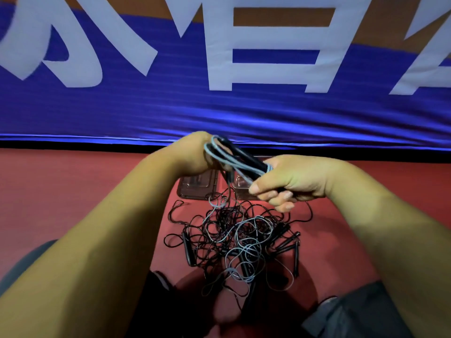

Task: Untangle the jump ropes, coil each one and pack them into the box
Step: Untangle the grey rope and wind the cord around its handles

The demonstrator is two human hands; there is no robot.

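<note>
Two bare forearms (97, 240) fill the lower corners of the frame, with dark shorts (353, 313) at the bottom right. Between them, lower centre, the tangle (239, 242) of jump ropes lies on the red floor (73, 191): thin black cords and a paler grey one looped through each other, with slim black handles (186, 250) poking out at its left and right edges. Just above centre both hands hold a half-made coil of grey-blue rope (220, 156) in the air. The left hand (192, 154) is closed round the upper end, with the loops passing over it. The right hand (290, 181) has thumb and fingers curled round the lower end, where two black grips lie alongside the loops. A grey strand drops from the coil into the pile, so this rope is likely not yet free. The cord looks light, limp and rather slick, apt to spring out of its loops. I would take hold at the stiff handles and pinch the coil across all its turns, drawing the tail out gently instead of yanking a knot tight. Beyond the pile, directly under the hands, sits the clear box (195, 189) — seemingly two see-through halves side by side, perhaps tub and lid. No rope shows in either, though the hands hide part of them. A blue banner (244, 113) with white characters spans the top.
</note>
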